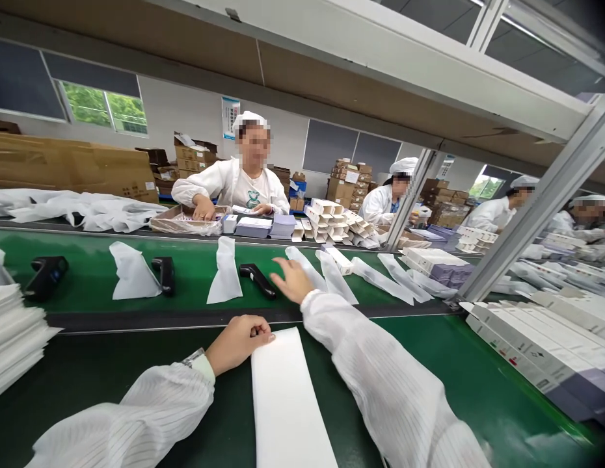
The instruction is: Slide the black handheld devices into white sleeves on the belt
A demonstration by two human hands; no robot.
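Note:
A long white flat sleeve (287, 396) lies in front of me on the green table, its near end running out of the picture. My left hand (241, 341) is closed at its upper left corner, thumb and fingertips pinching the edge. Stretched over the belt, my right hand (291, 279) has its fingers spread and holds nothing. Just left of its fingertips lies a black handheld device with a handle (257, 279), apart from the hand. Beyond the right hand lie loose white sleeves (336, 276), partly behind it.
Along the green belt (190, 273) are more black devices (164, 274) and a white sleeve (225, 273). A stack of white sleeves (14, 338) stands at left, and white boxes (537, 351) fill the right. Across the belt, a co-worker (234, 185) reaches into a tray. A metal post (541, 195) slants at right.

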